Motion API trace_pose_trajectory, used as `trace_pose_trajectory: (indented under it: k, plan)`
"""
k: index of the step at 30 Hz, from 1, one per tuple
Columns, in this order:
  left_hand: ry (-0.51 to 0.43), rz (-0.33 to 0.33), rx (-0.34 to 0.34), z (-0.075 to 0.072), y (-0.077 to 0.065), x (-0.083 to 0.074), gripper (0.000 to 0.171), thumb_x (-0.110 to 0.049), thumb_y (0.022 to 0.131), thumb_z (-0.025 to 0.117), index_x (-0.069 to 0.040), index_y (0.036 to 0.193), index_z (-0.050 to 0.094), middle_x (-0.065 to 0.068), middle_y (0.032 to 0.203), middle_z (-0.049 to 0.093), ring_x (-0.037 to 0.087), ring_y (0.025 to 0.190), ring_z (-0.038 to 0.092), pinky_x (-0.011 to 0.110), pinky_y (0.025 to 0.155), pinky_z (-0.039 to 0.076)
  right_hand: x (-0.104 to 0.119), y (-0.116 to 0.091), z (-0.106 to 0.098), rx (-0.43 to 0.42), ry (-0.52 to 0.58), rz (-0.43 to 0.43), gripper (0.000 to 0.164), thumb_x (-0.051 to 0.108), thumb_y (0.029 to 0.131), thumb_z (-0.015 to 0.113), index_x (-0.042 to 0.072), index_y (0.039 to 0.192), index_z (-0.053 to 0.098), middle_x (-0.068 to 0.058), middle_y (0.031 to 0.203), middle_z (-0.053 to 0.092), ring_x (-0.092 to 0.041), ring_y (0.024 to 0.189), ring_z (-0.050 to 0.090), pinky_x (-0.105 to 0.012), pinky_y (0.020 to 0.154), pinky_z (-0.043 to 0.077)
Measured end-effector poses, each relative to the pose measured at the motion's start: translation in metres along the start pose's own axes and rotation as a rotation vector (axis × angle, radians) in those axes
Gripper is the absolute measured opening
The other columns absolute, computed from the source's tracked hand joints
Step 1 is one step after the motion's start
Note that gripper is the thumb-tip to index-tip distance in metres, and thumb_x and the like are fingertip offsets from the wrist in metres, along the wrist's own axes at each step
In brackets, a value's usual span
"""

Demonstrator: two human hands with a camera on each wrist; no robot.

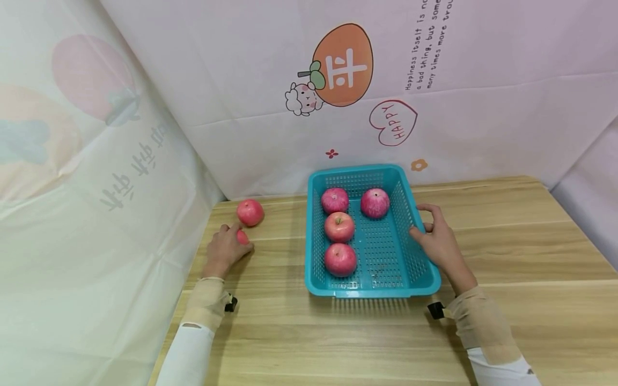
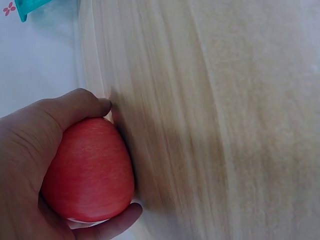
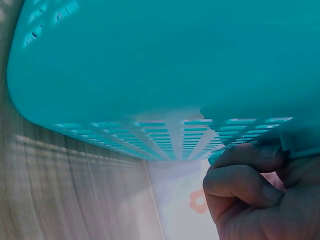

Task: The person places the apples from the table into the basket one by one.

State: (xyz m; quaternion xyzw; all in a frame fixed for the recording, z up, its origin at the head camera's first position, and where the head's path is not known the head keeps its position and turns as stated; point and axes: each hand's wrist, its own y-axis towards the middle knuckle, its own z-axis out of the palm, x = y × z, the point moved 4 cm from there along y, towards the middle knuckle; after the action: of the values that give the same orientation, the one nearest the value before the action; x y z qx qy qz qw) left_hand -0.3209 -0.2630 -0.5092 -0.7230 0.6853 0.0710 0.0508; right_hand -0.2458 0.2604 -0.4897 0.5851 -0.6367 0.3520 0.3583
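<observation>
At the table's left side, my left hand (image 1: pixel 227 247) curls its fingers and thumb around a red apple (image 2: pixel 90 172), which sits on or very near the wood. The hand hides most of that apple in the head view. Just behind it lies another red apple (image 1: pixel 250 213). My right hand (image 1: pixel 439 238) grips the right rim of a blue-green plastic basket (image 1: pixel 372 294), with curled fingers seen at the rim in the right wrist view. Inside the basket are several apples: three in a column on the left, and one darker apple (image 1: pixel 375 203) at the back right.
The wooden table (image 1: pixel 270 332) carries all of this. A white printed cloth (image 1: pixel 241 134) hangs along the table's back edge, and more cloth (image 1: pixel 96 241) hangs at the left. Small black cameras sit on both wrists.
</observation>
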Motion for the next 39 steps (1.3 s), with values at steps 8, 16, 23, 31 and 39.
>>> trace_pose_trajectory:
  k: [8, 16, 23, 31, 39]
  plan:
    - [0.004, 0.003, -0.012, 0.002, -0.0002, 0.0003, 0.056, -0.046, 0.072, 0.07, -0.018, 0.118, 0.054, 0.016, 0.112, 0.052, 0.042, 0.096, 0.057, 0.056, 0.064, 0.05, -0.0002, -0.0005, 0.0005, 0.002, 0.009, -0.001, 0.063, 0.028, 0.099, 0.053, 0.017, 0.152, 0.022, -0.032, 0.118, 0.064, -0.039, 0.093, 0.069, -0.044, 0.067, 0.059]
    - [-0.001, 0.004, -0.028, 0.0018, 0.0002, -0.0006, 0.053, -0.044, 0.071, 0.071, -0.018, 0.114, 0.055, 0.015, 0.11, 0.052, 0.041, 0.094, 0.058, 0.054, 0.062, 0.05, -0.001, 0.0005, 0.001, 0.002, 0.009, -0.009, 0.062, 0.028, 0.099, 0.053, 0.018, 0.152, 0.022, -0.032, 0.119, 0.064, -0.039, 0.093, 0.069, -0.044, 0.067, 0.058]
    - [0.0, 0.009, -0.038, 0.0036, 0.0017, -0.0003, 0.052, -0.044, 0.07, 0.07, -0.018, 0.112, 0.054, 0.014, 0.108, 0.051, 0.04, 0.092, 0.057, 0.052, 0.06, 0.049, -0.0015, 0.0009, 0.001, 0.001, 0.016, -0.014, 0.062, 0.027, 0.099, 0.053, 0.017, 0.152, 0.023, -0.033, 0.12, 0.063, -0.041, 0.094, 0.069, -0.046, 0.067, 0.059]
    - [-0.001, 0.009, -0.033, 0.0038, 0.0006, 0.0002, 0.051, -0.044, 0.07, 0.07, -0.018, 0.111, 0.054, 0.014, 0.107, 0.051, 0.039, 0.092, 0.058, 0.049, 0.058, 0.048, -0.002, 0.0014, 0.0004, -0.002, 0.008, -0.013, 0.061, 0.026, 0.099, 0.053, 0.018, 0.152, 0.023, -0.034, 0.121, 0.063, -0.041, 0.093, 0.069, -0.046, 0.066, 0.059]
    - [-0.005, 0.003, -0.037, 0.0023, -0.0002, 0.0009, 0.054, -0.045, 0.07, 0.07, -0.017, 0.114, 0.055, 0.015, 0.109, 0.052, 0.041, 0.093, 0.058, 0.053, 0.061, 0.05, -0.0027, 0.0015, 0.0013, -0.002, 0.005, -0.008, 0.062, 0.027, 0.099, 0.052, 0.018, 0.152, 0.022, -0.034, 0.123, 0.061, -0.044, 0.095, 0.069, -0.048, 0.067, 0.059]
